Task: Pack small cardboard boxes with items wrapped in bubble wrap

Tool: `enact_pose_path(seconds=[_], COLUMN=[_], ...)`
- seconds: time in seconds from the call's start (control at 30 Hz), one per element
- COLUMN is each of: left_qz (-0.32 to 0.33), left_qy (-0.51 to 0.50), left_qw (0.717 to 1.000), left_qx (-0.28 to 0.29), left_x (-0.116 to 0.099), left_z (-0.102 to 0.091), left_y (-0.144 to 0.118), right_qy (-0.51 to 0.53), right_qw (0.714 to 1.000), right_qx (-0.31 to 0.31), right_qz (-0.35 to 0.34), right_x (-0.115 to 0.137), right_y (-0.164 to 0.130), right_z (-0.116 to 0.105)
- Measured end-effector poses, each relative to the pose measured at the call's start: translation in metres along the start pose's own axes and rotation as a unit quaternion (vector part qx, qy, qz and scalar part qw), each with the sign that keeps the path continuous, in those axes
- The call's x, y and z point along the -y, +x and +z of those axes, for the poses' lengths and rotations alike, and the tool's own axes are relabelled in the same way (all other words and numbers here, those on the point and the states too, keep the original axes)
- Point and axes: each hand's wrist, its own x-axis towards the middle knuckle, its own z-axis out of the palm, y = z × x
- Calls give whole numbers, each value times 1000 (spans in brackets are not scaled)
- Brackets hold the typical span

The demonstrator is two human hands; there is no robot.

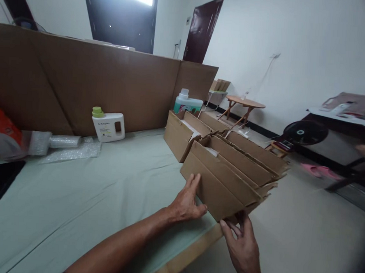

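Note:
My left hand (188, 202) lies against the near side of an open-topped cardboard box (219, 188), fingers stretched out and thumb apart. At the box's lower front corner, my right hand (241, 241) grips it, thumb on the near side and the other fingers partly hidden beneath. That box stands at the table's right edge, its end jutting past the wooden rim. More cardboard boxes sit close beside it, and a smaller open cardboard box (178, 136) is behind, with white material inside. A bottle of blue-green liquid (187, 103) shows behind that one.
A pale green cloth covers the table (129, 199). A white jug with a green cap (109, 126), bubble wrap (73, 148), an orange object (3, 129) and a black phone-like slab (0, 183) lie leftward. Tall cardboard panels (117, 83) line the back; a black fan (306, 132) stands right.

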Motion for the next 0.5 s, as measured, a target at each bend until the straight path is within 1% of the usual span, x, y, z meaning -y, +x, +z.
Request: enact_pose_path(seconds=[0.1,0.23,0.37,0.5], left_qz=[-7,-15,-14,11], left_qy=[4,11,28,54], left_qw=[1000,999,996,990], left_qx=[21,43,81,130], left_x=[6,13,19,20], left_z=[5,6,4,4], left_y=[7,13,6,0], right_qy=[38,46,43,43], right_qw=[999,998,998,998], right_qx=[6,20,14,12], right_qz=[-17,-32,-38,-34], right_x=[-7,-14,-18,-14], right_y=[5,13,15,15], right_z=[9,11,9,10])
